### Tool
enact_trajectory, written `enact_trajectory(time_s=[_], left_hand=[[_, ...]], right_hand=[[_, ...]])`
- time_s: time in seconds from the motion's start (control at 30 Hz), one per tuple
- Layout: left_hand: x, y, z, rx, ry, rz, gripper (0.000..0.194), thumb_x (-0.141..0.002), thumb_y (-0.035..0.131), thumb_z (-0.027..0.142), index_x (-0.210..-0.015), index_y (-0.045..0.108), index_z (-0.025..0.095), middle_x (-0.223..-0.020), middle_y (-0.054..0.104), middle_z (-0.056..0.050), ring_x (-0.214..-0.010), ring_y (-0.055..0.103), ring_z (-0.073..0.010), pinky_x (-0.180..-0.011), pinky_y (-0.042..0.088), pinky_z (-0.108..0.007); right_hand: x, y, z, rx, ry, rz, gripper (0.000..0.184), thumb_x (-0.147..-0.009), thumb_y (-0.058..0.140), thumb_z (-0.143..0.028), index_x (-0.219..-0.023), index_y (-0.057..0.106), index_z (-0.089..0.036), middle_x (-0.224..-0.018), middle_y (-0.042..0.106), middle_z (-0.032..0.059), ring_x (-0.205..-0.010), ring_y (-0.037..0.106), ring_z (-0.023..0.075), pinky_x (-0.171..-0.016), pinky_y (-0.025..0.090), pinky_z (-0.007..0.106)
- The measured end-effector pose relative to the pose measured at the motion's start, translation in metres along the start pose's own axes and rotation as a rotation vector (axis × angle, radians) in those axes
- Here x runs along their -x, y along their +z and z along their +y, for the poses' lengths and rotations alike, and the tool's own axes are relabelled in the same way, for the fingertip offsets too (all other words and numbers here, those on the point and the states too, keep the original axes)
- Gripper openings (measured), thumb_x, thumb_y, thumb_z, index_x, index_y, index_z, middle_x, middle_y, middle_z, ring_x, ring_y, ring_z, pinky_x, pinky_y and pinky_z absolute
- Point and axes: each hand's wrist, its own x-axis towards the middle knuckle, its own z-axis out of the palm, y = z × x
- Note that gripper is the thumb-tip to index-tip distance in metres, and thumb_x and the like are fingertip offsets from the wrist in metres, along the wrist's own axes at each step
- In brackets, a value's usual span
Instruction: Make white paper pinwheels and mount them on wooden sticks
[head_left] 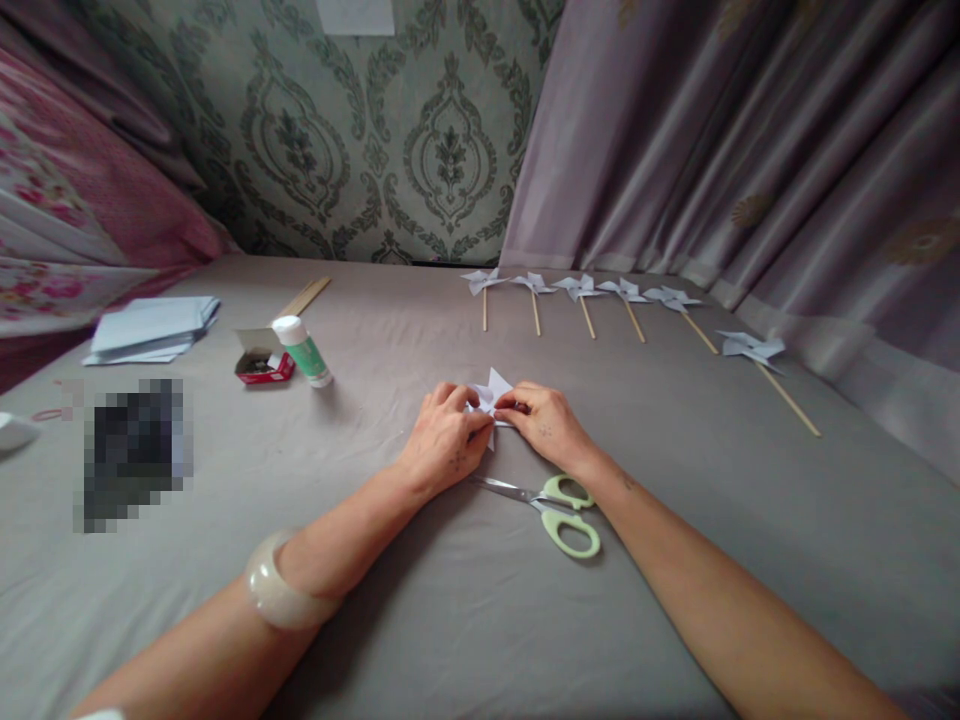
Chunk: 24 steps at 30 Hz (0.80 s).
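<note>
Between my two hands is a white paper pinwheel [498,383], its pointed blades showing above and below the fingers. My left hand [448,432] is closed on its left side, thumb and fingers near the centre. My right hand [546,425] pinches it from the right, fingertips close to the middle. Whether a small pin sits under the fingertips is hidden. Just below the hands lies a pair of scissors [551,505] with pale green handles, blades pointing left, slightly apart from the pinwheel.
Several finished pinwheels on sticks [588,290] lie along the back right. To the left are a glue stick [304,352], an opened small red box [264,368], wooden sticks [306,297] and a stack of white paper [150,330]. A pixelated patch covers something at far left.
</note>
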Motion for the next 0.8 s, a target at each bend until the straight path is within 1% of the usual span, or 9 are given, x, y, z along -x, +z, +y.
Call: enact_trajectory(time_s=[0.17,0.3,0.6,0.8], left_hand=[[0.0003,-0.0003,0.0003,-0.006,0.013,0.001,0.026,-0.089,0.049,0.025,-0.09,0.075,0.024,-0.106,0.061,-0.009,-0.1,0.047,-0.0238,-0.087,0.042,-0.04],[0.0,-0.001,0.0007,-0.008,0.007,-0.005,0.026,-0.089,0.049,0.025,-0.091,0.075,0.025,-0.107,0.061,-0.009,-0.1,0.047,-0.0238,-0.086,0.042,-0.041],[0.0001,-0.0002,0.0,-0.02,0.012,-0.014,0.026,-0.089,0.048,0.026,-0.093,0.074,0.024,-0.107,0.061,-0.009,-0.1,0.046,-0.0244,-0.086,0.042,-0.041],[0.0001,-0.0005,0.0013,-0.028,0.005,-0.013,0.026,-0.089,0.049,0.026,-0.091,0.074,0.024,-0.107,0.061,-0.009,-0.101,0.046,-0.0242,-0.087,0.041,-0.041]], right_hand=[[-0.0004,-0.0005,0.0012,0.045,0.054,0.015,0.003,-0.075,0.07,-0.019,-0.078,0.072,-0.018,-0.076,0.066,0.0027,-0.069,0.059,0.0131,-0.068,0.045,0.025],[-0.0004,0.0005,0.0029,0.052,0.019,-0.004,0.006,-0.078,0.067,-0.019,-0.077,0.073,-0.019,-0.077,0.065,0.0024,-0.07,0.059,0.0125,-0.069,0.044,0.024],[-0.0006,0.0009,0.0031,0.03,0.01,-0.011,0.006,-0.078,0.068,-0.017,-0.077,0.073,-0.018,-0.077,0.064,0.0022,-0.07,0.059,0.0119,-0.068,0.043,0.023],[0.0004,0.0007,0.003,0.049,-0.038,-0.042,0.008,-0.081,0.065,-0.017,-0.081,0.073,-0.018,-0.079,0.065,0.0029,-0.075,0.06,0.0128,-0.072,0.044,0.023]])
